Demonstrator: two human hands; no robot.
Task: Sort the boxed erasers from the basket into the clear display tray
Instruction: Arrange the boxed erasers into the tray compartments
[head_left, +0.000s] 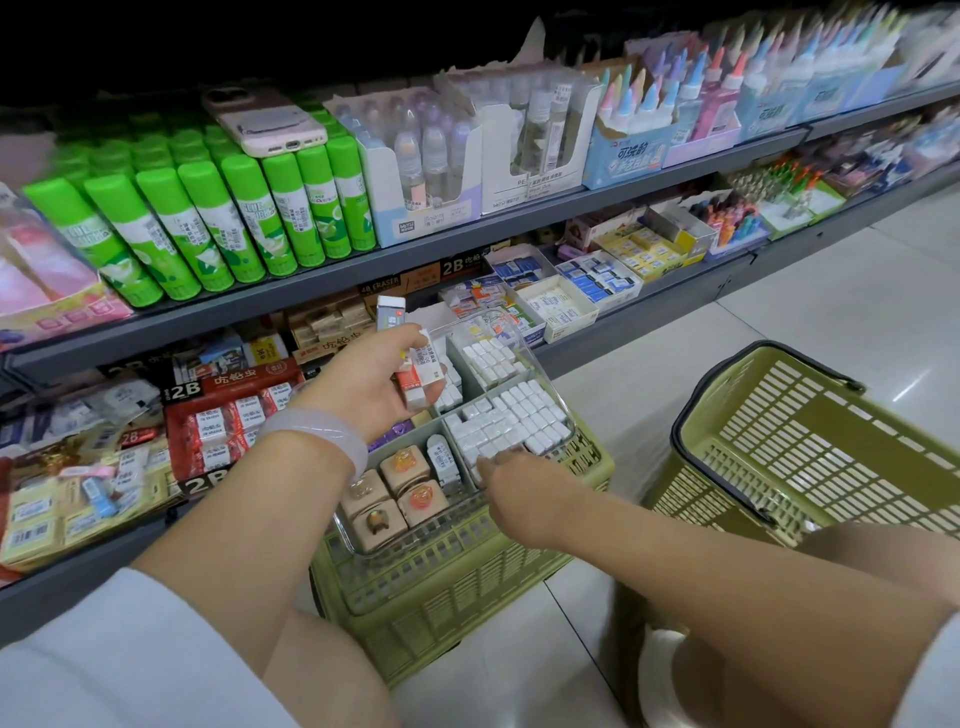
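Observation:
A clear display tray (563, 410) with several compartments rests on top of an upturned green basket (457, 577). Its right compartments are packed with small white boxed erasers (511, 421); the near left one holds tan boxes with coloured toppers (400, 493). My left hand (374, 387) hovers over the tray's left side and grips a few boxed erasers (415, 376), one sticking up above the fingers. My right hand (511, 486) reaches down to the near edge of the white eraser compartment, fingertips on the boxes; whether they pinch one I cannot tell.
A second green basket (810, 441) stands on the tiled floor to the right. Shelves run along the left and back: eraser packs (228, 415) on the lower shelf, green glue sticks (208, 223) above, a phone (262, 119) lying on them.

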